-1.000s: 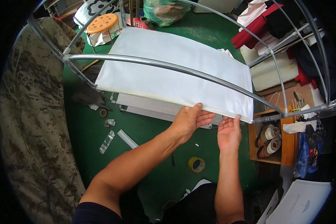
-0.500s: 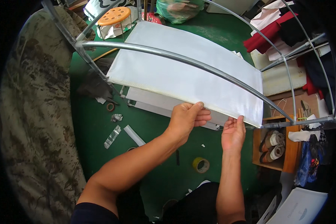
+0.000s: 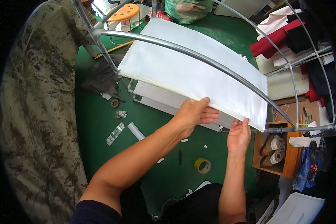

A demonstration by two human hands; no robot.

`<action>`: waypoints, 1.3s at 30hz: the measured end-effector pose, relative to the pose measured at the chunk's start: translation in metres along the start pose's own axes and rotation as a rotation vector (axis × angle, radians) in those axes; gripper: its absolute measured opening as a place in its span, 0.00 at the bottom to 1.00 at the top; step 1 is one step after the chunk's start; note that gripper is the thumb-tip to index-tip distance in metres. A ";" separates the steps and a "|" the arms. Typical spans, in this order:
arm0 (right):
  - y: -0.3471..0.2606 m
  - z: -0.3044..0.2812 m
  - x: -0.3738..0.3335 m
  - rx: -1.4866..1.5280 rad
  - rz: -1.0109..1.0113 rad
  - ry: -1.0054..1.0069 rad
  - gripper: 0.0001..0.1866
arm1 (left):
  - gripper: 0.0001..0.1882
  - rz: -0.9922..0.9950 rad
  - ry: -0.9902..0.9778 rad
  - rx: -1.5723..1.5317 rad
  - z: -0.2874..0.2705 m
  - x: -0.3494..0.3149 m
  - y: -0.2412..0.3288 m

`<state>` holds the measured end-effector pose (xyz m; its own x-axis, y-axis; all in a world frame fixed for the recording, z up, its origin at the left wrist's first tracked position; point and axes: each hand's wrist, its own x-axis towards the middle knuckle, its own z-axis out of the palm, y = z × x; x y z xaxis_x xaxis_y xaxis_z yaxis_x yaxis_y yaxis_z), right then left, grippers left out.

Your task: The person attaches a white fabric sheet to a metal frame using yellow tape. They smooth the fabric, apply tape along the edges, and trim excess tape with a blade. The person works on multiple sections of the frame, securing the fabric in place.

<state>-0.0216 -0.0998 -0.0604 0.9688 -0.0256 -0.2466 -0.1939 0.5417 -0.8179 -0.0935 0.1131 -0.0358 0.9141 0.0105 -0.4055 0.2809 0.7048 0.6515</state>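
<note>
A white fabric shelf panel point(image 3: 168, 63) is stretched across a frame of grey metal tubes point(image 3: 198, 62). My left hand point(image 3: 196, 114) pinches the panel's near edge right of its middle, thumb on top and fingers below. Farther right, my right hand point(image 3: 239, 136) grips the same edge close to its right corner, palm turned up and fingertips at the rim. A lower white shelf panel point(image 3: 156, 100) shows beneath, partly covered by the upper one and my left hand.
Yellow tape point(image 3: 202, 165) and a small brown tape roll point(image 3: 115, 103) lie on the green floor point(image 3: 138, 179). A camouflage cloth point(image 3: 44, 112) hangs at left. An orange stool point(image 3: 123, 12) stands behind the frame; a wooden cubby point(image 3: 287, 164) with rolled items is at right.
The frame and panel appear shifted slightly right in the view. Both hands keep their hold on the near edge.
</note>
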 end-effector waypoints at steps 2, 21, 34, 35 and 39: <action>-0.001 -0.002 0.001 0.005 -0.001 0.001 0.10 | 0.23 0.000 -0.013 -0.011 -0.001 0.002 -0.002; 0.000 -0.004 0.001 -0.030 -0.023 -0.035 0.11 | 0.22 0.123 0.183 0.077 -0.036 -0.023 0.021; 0.002 -0.007 0.003 -0.009 -0.030 -0.035 0.11 | 0.19 0.236 0.011 0.055 -0.057 -0.004 0.009; 0.002 -0.008 0.004 -0.004 -0.029 -0.038 0.11 | 0.19 0.245 -0.006 0.050 -0.060 -0.003 0.008; 0.005 -0.006 0.004 0.022 -0.021 -0.036 0.12 | 0.17 0.253 -0.033 0.056 -0.064 0.000 0.007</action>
<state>-0.0193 -0.1024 -0.0687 0.9775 -0.0068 -0.2106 -0.1708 0.5600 -0.8107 -0.1103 0.1638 -0.0723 0.9661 0.1578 -0.2044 0.0570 0.6419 0.7646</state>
